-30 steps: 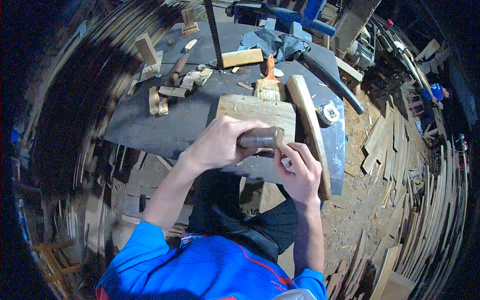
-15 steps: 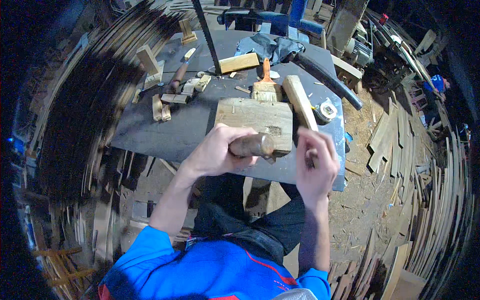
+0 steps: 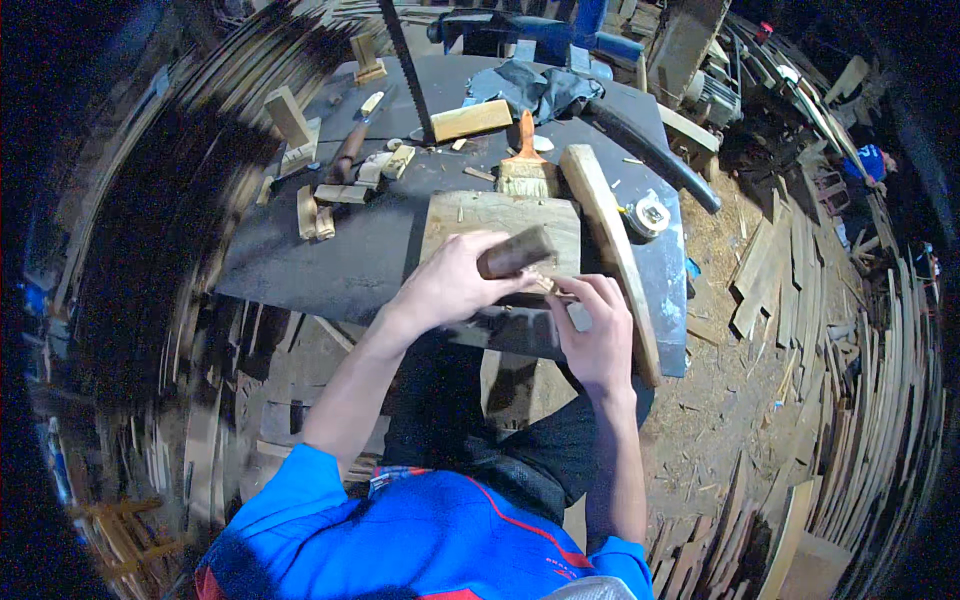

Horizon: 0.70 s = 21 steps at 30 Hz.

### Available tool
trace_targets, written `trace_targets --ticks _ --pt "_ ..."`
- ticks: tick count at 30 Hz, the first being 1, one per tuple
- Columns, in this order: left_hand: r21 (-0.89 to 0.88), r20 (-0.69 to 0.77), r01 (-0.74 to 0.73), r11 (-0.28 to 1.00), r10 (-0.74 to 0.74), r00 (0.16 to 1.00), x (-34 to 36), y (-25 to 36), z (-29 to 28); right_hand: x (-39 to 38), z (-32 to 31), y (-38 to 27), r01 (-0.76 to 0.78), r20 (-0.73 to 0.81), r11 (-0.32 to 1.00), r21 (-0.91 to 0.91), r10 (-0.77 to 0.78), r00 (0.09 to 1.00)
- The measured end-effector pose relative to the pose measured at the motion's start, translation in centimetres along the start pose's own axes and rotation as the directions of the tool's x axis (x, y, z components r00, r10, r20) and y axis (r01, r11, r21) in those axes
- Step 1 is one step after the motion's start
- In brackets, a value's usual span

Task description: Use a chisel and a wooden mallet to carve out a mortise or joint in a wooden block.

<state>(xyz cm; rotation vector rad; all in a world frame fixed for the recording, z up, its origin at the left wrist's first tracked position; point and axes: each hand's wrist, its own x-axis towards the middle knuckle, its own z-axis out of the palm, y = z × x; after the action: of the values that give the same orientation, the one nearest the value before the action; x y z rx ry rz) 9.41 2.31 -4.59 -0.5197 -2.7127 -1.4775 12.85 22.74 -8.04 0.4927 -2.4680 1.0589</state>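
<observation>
My left hand (image 3: pixel 450 285) is wrapped round the brown wooden handle (image 3: pixel 520 252) of what looks like a chisel, tilted up and to the right; its lower end is hidden by my fingers. Close beside it, my right hand (image 3: pixel 600 335) pinches with thumb and fingertips by some pale wood bits (image 3: pixel 543 283). What is between those fingertips is too small to make out. Both hands are over the near part of a flat wooden block (image 3: pixel 500 215) lying on the dark tabletop. Its near edge is partly covered by my hands.
Right of the block lie a long wooden bar (image 3: pixel 610 230) and a tape measure (image 3: pixel 648 216). Beyond it are an orange-handled brush (image 3: pixel 527 165), a wood offcut (image 3: pixel 472 120), a dark cloth (image 3: pixel 535 88) and a black tube (image 3: pixel 655 155). Another chisel-like tool (image 3: pixel 348 155) lies among offcuts at left.
My right hand has moved left and down from beside the block to the wood bits, its fingers now pinched. The handle in my left hand has tipped upward and away.
</observation>
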Motion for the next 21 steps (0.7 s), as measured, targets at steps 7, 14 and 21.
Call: trace_targets --ticks 7,14,21 --pt "-0.31 -0.283 -0.004 0.951 -0.088 0.955 -0.1 0.1 -3.4 0.6 -0.3 0.2 -0.093 0.098 0.989 -0.112 0.104 0.99" --pt "-0.82 -0.385 -0.31 0.481 -0.063 0.921 1.7 3.3 -3.1 -0.3 0.1 0.5 -0.103 0.047 0.992 -0.075 0.107 0.993" --pt "-0.86 -0.375 -0.311 0.405 -0.088 0.923 4.4 3.6 0.2 -0.2 0.7 0.5 -0.083 0.049 0.995 -0.057 0.086 0.995"
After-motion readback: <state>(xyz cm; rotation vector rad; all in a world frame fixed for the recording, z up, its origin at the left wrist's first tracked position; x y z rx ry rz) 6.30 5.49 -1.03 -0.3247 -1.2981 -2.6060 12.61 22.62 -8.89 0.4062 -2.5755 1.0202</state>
